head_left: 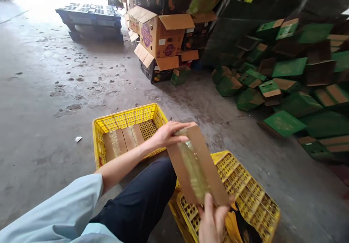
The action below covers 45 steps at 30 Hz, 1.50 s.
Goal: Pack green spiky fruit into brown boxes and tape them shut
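A flat brown cardboard box point(178, 166) with a wide strip of shiny clear tape along its top face is tilted in front of me. My left hand point(170, 134) grips its far end, thumb lying over the top near the tape. At the near end, my right hand point(214, 219) is closed on the box, one finger resting on the tape's end; its other fingers are partly hidden and blurred. Below the box is an upturned yellow plastic crate point(248, 184). A yellow and black object point(241, 223), its kind unclear, lies on that crate beside my right hand.
Left of my knee, a yellow basket point(125, 114) holds taped cardboard boxes point(133, 137). Opened cartons point(169, 35) are stacked ahead, with a blue pallet point(89, 17) further left. Many green boxes point(286, 123) lie piled at right. A white scrap point(78, 139) is on the concrete floor.
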Each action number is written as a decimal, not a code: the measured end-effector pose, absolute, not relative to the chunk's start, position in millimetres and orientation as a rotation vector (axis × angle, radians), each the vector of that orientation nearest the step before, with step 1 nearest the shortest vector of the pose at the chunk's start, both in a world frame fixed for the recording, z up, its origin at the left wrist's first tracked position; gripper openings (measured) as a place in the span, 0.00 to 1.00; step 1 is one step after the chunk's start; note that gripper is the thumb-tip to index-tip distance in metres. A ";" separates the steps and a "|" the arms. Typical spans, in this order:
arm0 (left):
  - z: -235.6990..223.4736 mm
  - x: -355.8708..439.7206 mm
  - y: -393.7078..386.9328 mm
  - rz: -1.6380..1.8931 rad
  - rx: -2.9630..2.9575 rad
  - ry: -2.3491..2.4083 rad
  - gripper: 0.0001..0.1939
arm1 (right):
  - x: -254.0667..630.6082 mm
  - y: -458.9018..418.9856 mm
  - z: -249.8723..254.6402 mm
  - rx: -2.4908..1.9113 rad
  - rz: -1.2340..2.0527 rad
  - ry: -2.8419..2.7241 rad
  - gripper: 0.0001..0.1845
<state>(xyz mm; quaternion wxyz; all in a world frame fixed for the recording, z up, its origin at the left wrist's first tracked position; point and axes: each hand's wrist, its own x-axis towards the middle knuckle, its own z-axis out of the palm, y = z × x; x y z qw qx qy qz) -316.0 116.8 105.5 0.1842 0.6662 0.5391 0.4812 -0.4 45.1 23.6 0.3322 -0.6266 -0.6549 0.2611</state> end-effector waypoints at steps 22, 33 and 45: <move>-53.4 -521.9 157.0 0.700 1.403 2.219 0.29 | -206.2 123.8 -88.7 -1.445 0.601 -2.146 0.32; -83.6 -524.1 177.8 0.433 1.357 2.278 0.28 | -223.6 109.4 -96.3 -1.473 0.289 -2.561 0.57; -81.8 -523.3 190.7 0.436 1.385 2.266 0.31 | -257.7 110.8 -82.2 -1.351 0.150 -2.762 0.69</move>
